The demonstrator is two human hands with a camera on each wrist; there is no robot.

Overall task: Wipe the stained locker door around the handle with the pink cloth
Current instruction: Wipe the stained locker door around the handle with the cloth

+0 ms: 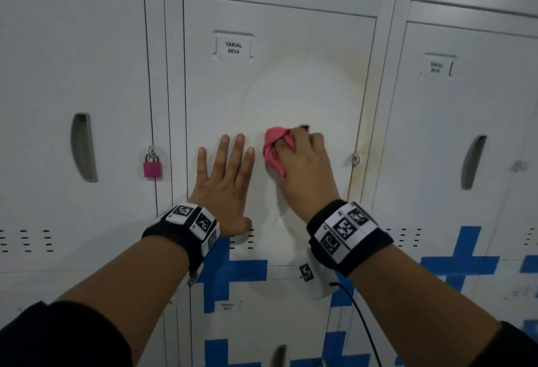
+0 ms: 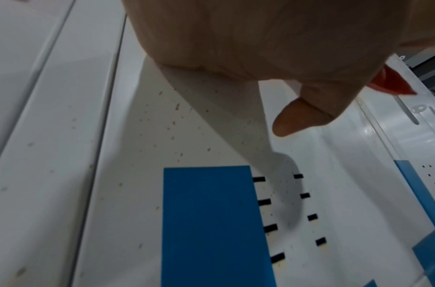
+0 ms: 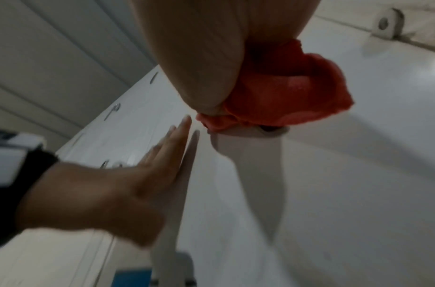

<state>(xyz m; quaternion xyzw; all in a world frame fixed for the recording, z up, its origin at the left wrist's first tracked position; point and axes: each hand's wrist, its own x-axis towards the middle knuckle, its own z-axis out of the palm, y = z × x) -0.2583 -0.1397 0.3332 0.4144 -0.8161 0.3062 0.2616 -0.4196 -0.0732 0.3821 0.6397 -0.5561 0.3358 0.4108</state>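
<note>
The stained locker door [image 1: 279, 90], labelled YAKAL 0014, fills the middle of the head view, with a yellowish ring around a paler patch. My right hand [image 1: 302, 160] grips the bunched pink cloth [image 1: 275, 148] and presses it against the door over the handle, whose top end [image 1: 304, 127] just shows. The right wrist view shows the cloth [image 3: 297, 97] squeezed under my palm. Left of the cloth, my left hand [image 1: 225, 174] lies flat on the door with fingers spread. In the left wrist view its thumb [image 2: 302, 116] hovers above the speckled door [image 2: 142, 155].
A pink padlock [image 1: 152, 166] hangs on the left locker next to its handle [image 1: 83, 147]. The right locker has a handle [image 1: 473, 161] too. Blue tape crosses [image 1: 233, 270] mark the lower lockers. A hasp [image 1: 355, 158] sits at the door's right edge.
</note>
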